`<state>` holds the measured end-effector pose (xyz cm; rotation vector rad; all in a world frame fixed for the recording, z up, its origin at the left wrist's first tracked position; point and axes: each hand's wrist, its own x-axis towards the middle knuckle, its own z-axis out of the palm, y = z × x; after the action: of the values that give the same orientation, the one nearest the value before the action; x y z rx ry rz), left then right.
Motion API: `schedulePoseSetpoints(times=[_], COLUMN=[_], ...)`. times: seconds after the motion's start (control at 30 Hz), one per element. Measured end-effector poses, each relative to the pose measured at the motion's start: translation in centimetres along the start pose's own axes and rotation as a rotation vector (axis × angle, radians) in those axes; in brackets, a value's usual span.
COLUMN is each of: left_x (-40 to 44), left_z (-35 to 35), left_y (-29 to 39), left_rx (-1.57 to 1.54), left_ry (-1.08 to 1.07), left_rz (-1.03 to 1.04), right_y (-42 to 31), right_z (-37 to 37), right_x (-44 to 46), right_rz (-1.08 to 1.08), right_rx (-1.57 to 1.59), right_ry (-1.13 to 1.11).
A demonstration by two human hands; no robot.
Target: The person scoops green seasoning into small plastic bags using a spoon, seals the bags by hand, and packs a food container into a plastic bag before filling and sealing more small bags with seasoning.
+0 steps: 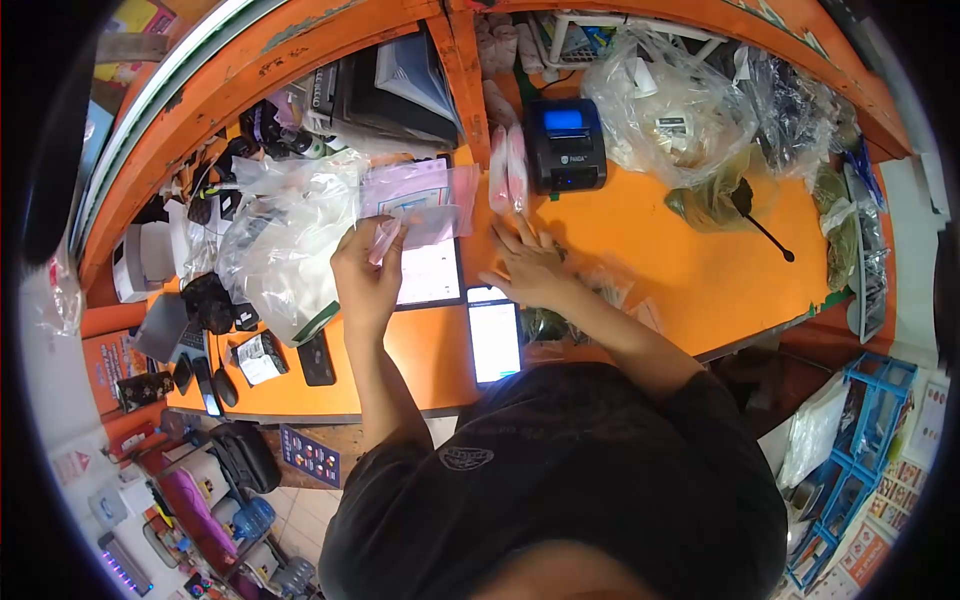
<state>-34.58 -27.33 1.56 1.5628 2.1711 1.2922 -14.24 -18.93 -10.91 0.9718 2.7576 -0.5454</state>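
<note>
My left hand is closed on the edge of a clear pinkish plastic sheet, raised over a lit white tablet-like screen. Under and behind the sheet lies a pink printed paper. My right hand rests on the orange table with its fingers spread, just below two slim pink-and-white packets. Between my forearms, a phone with a bright white screen lies near the table's front edge.
A black printer stands behind my right hand. Large clear plastic bags fill the back right, and another bag lies left of my left hand. A dark phone sits at the front left of the orange table.
</note>
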Motion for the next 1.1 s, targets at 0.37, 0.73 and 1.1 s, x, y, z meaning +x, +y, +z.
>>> schedulePoseSetpoints(times=[0.37,0.73,1.1], left_x=[-0.3,-0.2,0.1], left_z=[0.6,1.4,1.9], left_y=[0.4,0.8,1.3], left_rx=[-0.011,-0.001,-0.028], left_ry=[-0.034,-0.078,-0.079], left_rz=[-0.008,0.018,0.044], right_y=[4.5,5.5,7.9], right_z=[-0.4,-1.1,-0.4], right_x=[-2.4,-4.1,-1.4], right_rz=[0.399,0.414,0.328], right_rx=[0.095,0.108,0.161], right_ry=[-0.006,0.41,0.58])
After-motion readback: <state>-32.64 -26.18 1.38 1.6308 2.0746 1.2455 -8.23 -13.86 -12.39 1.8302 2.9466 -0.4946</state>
